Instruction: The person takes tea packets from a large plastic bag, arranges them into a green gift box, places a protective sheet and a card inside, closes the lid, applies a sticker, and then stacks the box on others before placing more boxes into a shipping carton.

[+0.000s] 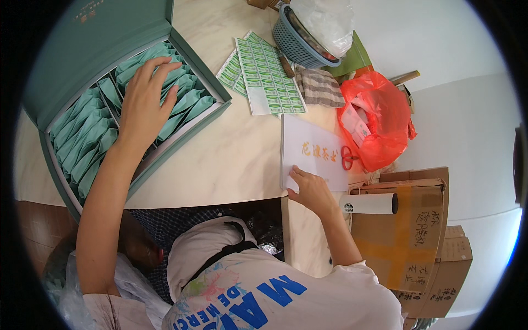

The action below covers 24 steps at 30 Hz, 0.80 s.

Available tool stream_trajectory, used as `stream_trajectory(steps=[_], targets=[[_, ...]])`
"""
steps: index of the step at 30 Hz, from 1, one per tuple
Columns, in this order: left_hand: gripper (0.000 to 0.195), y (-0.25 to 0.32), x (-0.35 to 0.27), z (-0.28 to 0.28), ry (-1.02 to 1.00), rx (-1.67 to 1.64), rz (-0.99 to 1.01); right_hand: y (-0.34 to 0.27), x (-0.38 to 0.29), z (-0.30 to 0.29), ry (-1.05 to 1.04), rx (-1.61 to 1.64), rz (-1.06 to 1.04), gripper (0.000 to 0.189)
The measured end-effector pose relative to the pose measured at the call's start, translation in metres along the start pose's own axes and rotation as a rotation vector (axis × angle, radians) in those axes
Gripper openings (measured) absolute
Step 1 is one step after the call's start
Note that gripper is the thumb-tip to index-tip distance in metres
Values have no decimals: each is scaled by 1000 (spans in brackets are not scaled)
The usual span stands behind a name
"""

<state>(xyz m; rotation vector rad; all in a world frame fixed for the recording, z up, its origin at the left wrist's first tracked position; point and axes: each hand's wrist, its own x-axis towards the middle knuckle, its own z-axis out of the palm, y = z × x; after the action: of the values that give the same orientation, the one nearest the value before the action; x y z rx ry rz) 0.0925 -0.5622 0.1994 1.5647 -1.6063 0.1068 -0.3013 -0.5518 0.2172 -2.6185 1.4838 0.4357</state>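
Note:
My left hand (148, 88) is over a green gift box (181, 132) at the left, its fingers spread and nothing visible in them. Rows of pale green wrapped packets (84, 132) fill the box, and its lid (103, 49) is raised. My hand hides some packets and part of the divider; whether the fingertips touch the packets is unclear. My right hand (309, 185) rests at the near edge of a flat white stack (309, 136) with gold writing, fingertips on top and the thumb apart at the edge.
Green-and-white sticker sheets (268, 74) lie beyond the stack. Red-handled scissors (348, 158) touch its right side, near a red plastic bag (375, 119). A blue basket (297, 39) stands on the far side. A white tumbler (369, 203) and cardboard boxes (404, 231) are at the right.

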Motion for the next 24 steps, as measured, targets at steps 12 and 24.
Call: stream_trajectory(steps=[12,24], targets=[[36,0,0,-2,-48,-13,-51,-1,-4,11,129,6,-60,44],[38,1,1,0,-52,-8,-45,28,-3,12,235,367,30,19]])
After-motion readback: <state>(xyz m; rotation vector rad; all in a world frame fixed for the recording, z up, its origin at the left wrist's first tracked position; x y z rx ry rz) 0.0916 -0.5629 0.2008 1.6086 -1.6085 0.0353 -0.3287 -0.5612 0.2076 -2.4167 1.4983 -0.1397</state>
